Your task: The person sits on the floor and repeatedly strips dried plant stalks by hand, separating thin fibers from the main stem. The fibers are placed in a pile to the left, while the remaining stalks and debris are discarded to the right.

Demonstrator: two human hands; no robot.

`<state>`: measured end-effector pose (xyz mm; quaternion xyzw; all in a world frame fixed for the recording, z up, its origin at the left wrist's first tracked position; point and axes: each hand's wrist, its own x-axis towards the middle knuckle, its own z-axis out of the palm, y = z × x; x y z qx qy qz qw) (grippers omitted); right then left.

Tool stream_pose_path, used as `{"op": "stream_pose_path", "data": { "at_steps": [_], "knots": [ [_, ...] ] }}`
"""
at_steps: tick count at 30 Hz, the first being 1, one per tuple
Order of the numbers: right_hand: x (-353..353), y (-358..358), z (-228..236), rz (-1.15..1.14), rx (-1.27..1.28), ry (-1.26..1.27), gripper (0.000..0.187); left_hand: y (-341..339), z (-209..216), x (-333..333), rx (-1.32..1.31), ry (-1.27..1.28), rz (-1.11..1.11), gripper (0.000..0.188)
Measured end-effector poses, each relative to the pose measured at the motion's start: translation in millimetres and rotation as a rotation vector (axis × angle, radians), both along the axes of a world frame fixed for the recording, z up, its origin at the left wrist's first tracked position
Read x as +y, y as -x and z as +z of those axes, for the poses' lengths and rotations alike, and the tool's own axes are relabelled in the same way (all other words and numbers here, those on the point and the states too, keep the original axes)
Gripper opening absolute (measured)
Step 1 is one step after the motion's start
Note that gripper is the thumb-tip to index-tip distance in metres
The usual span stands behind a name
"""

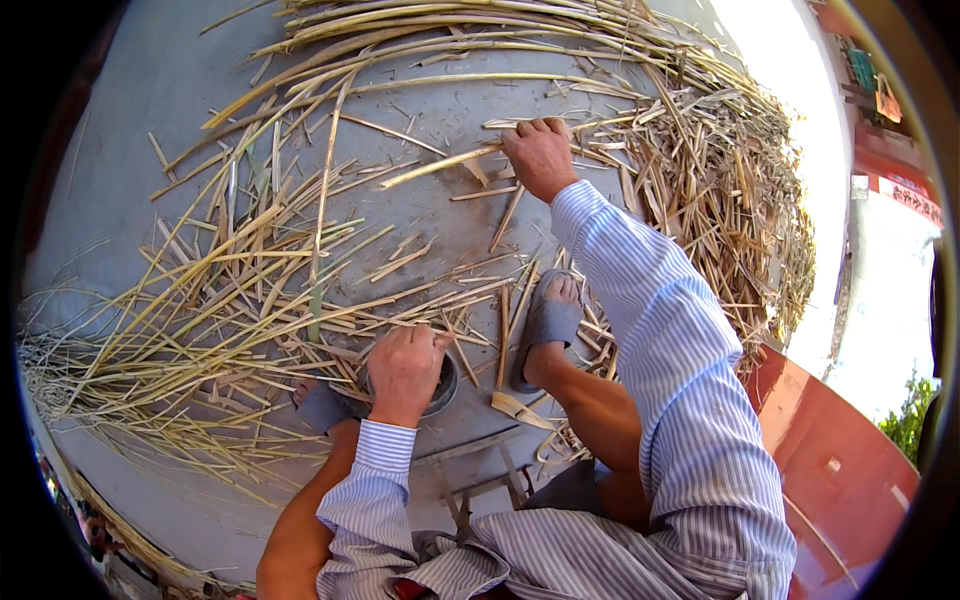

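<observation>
Right hand (540, 155): clenched around a dry stalk (438, 168) above the floor (150, 95), left of the heap (715, 190) along the floor's right edge. Left hand (405, 368): fingers curled; grasp cannot be determined. Stalk: presumably light, stiff, brittle; grip mid-shaft, avoid bending.

Red panel (850, 450) lwr R, green plant (908, 422) nr it; orange item (887, 100) upr R, red strip (912, 203) below.

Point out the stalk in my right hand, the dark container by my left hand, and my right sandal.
Stalk (440, 167): head view, visible mid-length.
Dark container (452, 384): head view, right rim.
Right sandal (559, 319): head view, strap.
</observation>
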<state>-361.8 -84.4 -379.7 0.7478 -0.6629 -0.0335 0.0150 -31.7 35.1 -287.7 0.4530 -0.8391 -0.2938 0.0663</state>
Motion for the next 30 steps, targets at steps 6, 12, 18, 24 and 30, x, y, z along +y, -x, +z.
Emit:
{"op": "stream_pose_path", "data": {
  "at_steps": [6,12,18,24,30],
  "knots": [
    [57,1,132,0.223,-0.173,0.098,0.018,55,106,-53,0.118,0.536,-0.094,0.034],
    [99,-71,253,0.267,-0.457,0.293,0.027,67,184,-69,-0.182,0.663,-0.329,0.021],
    [172,-62,297,-0.479,-1.039,0.573,0.027,0,318,-56,-0.011,0.727,-0.225,0.016],
    [166,-24,325,-0.539,-2.735,-0.012,0.032,-72,427,-4,-0.004,0.813,-0.118,0.019],
    [143,-40,357,-0.407,-2.785,0.012,0.025,-95,464,24,-0.082,0.796,-0.143,0.019]
  ]
}}
